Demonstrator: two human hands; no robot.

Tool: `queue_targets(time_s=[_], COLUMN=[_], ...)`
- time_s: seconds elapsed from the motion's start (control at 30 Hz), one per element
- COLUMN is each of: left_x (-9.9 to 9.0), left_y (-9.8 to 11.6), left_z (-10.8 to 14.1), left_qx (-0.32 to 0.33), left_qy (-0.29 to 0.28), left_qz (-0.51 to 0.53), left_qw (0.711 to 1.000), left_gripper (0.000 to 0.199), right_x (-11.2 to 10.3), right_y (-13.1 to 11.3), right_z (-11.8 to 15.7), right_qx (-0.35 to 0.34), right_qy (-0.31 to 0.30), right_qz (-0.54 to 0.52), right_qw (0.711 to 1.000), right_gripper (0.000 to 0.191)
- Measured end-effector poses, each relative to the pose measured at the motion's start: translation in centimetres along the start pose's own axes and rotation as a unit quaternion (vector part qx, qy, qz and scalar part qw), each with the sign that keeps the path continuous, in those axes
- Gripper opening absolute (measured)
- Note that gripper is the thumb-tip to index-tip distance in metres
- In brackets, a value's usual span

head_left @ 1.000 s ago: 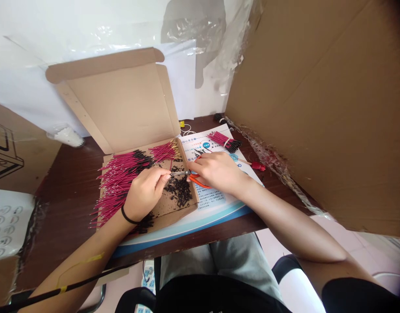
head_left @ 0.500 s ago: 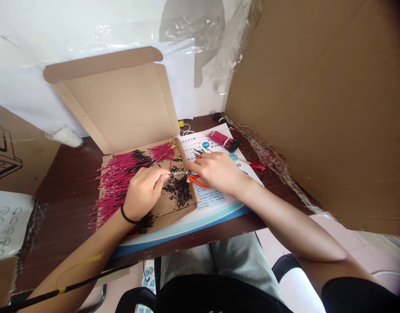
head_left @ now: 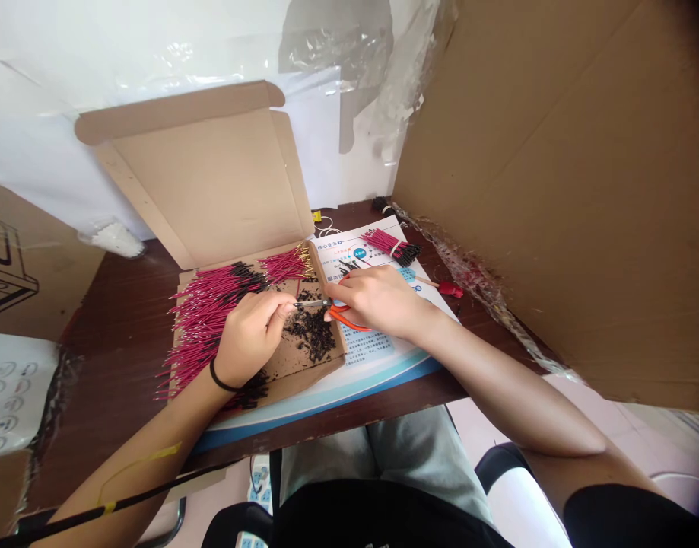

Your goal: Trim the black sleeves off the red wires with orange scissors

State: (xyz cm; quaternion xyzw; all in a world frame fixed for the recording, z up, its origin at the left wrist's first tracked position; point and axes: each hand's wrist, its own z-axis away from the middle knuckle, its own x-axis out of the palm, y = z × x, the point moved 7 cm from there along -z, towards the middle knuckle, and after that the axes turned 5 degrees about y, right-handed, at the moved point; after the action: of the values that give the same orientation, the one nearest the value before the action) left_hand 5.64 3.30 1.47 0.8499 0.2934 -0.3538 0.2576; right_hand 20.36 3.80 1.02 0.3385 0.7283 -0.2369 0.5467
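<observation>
My left hand [head_left: 249, 331] pinches something thin at its fingertips, above a cardboard box [head_left: 326, 335], but the fine strand is hard to make out. My right hand [head_left: 377, 301] grips orange-handled pliers [head_left: 346, 320], whose metal jaws [head_left: 312, 304] reach my left fingertips. Red wires with black ends [head_left: 204, 323] lie fanned out in the box, beside a heap of black bits [head_left: 310, 333]. Gold-tipped red wires [head_left: 286, 265] lie at the box's far corner. A bundled batch of red wires [head_left: 392, 247] rests on a printed leaflet [head_left: 366, 342].
The box lid [head_left: 206, 183] stands open against a white plastic-covered wall. A tall cardboard panel [head_left: 543, 190] rises at the right. A red-handled tool [head_left: 449, 289] lies on the dark wooden table [head_left: 121, 350]. A bag of white pieces [head_left: 118, 240] sits at the back left.
Both hands and the pliers have shifted very slightly left. The jaws stay at my left fingertips, and nothing else has visibly moved.
</observation>
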Motion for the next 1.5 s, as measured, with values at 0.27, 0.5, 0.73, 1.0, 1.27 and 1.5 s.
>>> queue_targets(time_s=[0.27, 0.5, 0.73, 1.0, 1.27, 1.5], left_x=[0.1, 0.3, 0.8, 1.0, 0.6, 1.2], left_y=[0.1, -0.3, -1.4, -1.6, -1.4, -2.2], left_z=[0.0, 0.2, 0.5, 0.7, 0.6, 1.0], left_qx=[0.01, -0.022, -0.143, -0.193, -0.179, -0.243], left_qy=[0.002, -0.009, -0.028, -0.037, -0.03, -0.052], left_qz=[-0.008, 0.013, 0.101, 0.16, 0.127, 0.196], left_qw=[1.0, 1.0, 0.984, 0.967, 0.975, 0.948], left_gripper=[0.017, 0.019, 0.016, 0.016, 0.015, 0.015], right_x=[0.2, 0.4, 0.3, 0.4, 0.4, 0.5], right_y=[0.1, -0.2, -0.2, -0.2, -0.4, -0.6], right_z=[0.0, -0.1, 0.0, 0.1, 0.1, 0.0], right_qx=[0.01, -0.014, -0.01, -0.014, -0.011, -0.008], right_qy=[-0.002, -0.009, 0.013, 0.034, 0.045, 0.034], right_qz=[0.007, 0.025, 0.023, 0.023, 0.007, 0.018], right_qw=[1.0, 1.0, 1.0, 0.999, 0.999, 0.999], right_gripper=[0.035, 0.033, 0.039, 0.042, 0.04, 0.043])
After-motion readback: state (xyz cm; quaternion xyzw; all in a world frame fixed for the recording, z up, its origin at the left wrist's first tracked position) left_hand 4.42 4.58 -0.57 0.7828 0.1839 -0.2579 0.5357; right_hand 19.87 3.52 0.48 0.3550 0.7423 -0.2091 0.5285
